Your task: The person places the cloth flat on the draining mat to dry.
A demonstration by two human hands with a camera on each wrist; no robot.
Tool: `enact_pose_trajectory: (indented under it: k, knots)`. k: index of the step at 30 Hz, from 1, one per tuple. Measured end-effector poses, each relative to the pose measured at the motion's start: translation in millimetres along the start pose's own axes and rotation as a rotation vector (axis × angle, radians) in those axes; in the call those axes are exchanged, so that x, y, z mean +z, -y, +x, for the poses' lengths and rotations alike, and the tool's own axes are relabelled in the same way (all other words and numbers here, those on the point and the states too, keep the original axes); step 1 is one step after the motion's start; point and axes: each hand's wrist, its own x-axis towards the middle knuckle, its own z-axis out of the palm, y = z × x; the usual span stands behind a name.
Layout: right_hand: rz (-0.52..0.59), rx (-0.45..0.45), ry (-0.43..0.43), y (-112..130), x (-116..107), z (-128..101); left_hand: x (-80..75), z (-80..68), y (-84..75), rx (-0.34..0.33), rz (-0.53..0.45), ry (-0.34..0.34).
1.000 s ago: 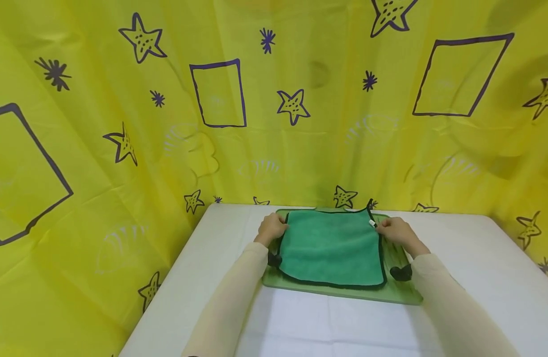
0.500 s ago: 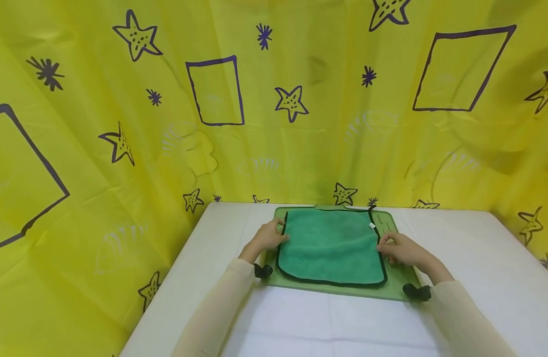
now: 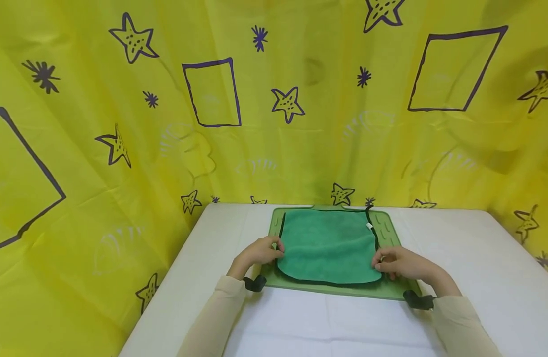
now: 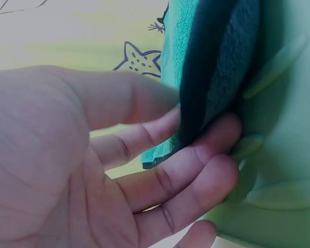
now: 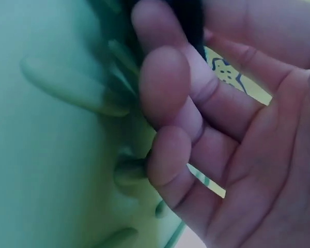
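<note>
A green towel (image 3: 327,248) with a dark border and a small white tag lies spread over a green plastic board (image 3: 387,230) with raised ridges. My left hand (image 3: 260,251) pinches the towel's left border low on that side; in the left wrist view the thumb is on one face of the dark edging (image 4: 201,67) and fingers are on the other. At the lower right corner, my right hand (image 3: 403,263) pinches the border between thumb and fingers. The right wrist view shows only a bit of dark edging behind the fingertips (image 5: 165,85). A shallow crease runs across the towel.
The board lies on a white-covered table (image 3: 291,322) near its back edge. Behind and to the left hangs a yellow curtain (image 3: 256,148) with drawn stars and squares. Dark straps with camera mounts sit at both wrists.
Both hands have slid down the towel's sides from near its top towards the near corners. A crease has formed across the towel, and its top right corner lies lower.
</note>
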Motion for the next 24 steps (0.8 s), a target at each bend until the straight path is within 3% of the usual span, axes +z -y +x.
enact_pose_trajectory:
  k: [7,12,17,24]
  knots:
    - [-0.005,-0.041,0.004,-1,-7,-5,-0.1,-5.3,-2.7,0.016,-0.022,0.017]
    - [0.044,-0.08,-0.006,1,-12,-6,-6.6,-6.9,0.2,0.016,-0.081,-0.001]
    - [0.013,-0.081,-0.031,1,-13,-7,-7.6,-6.8,3.7,0.02,-0.132,0.02]
    - [0.049,-0.099,-0.026,0,-14,-8,-9.2,-10.0,4.9,0.111,0.009,0.068]
